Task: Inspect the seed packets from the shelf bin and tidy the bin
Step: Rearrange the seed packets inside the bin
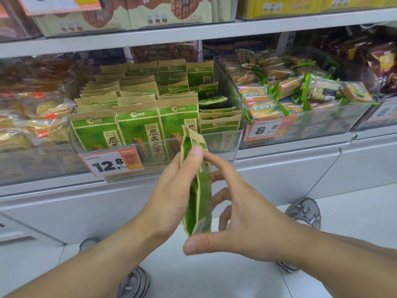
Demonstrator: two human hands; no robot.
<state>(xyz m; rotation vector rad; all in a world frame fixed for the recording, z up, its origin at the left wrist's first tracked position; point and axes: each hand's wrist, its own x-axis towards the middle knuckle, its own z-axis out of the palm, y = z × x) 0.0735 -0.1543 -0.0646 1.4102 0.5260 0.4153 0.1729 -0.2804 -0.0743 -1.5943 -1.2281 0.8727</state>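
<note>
A green and tan seed packet (pixel 198 190) is held edge-on in front of the shelf, below the bin. My left hand (pixel 171 190) pinches its upper part from the left, thumb near the top. My right hand (pixel 242 211) holds it from the right, with the index finger on the upper edge and the thumb under the bottom corner. The clear plastic bin (pixel 223 136) behind it holds several rows of the same packets (pixel 137 123) standing upright; those at its right side (pixel 217 117) lean back or lie flat.
A 12.8 price tag (pixel 111 163) hangs on the bin's front. A clear bin of green-wrapped biscuits (pixel 300 93) with an 8.8 tag stands to the right, bagged pastries (pixel 32 117) to the left. Grey shelf base and white floor with my shoes (pixel 305 211) lie below.
</note>
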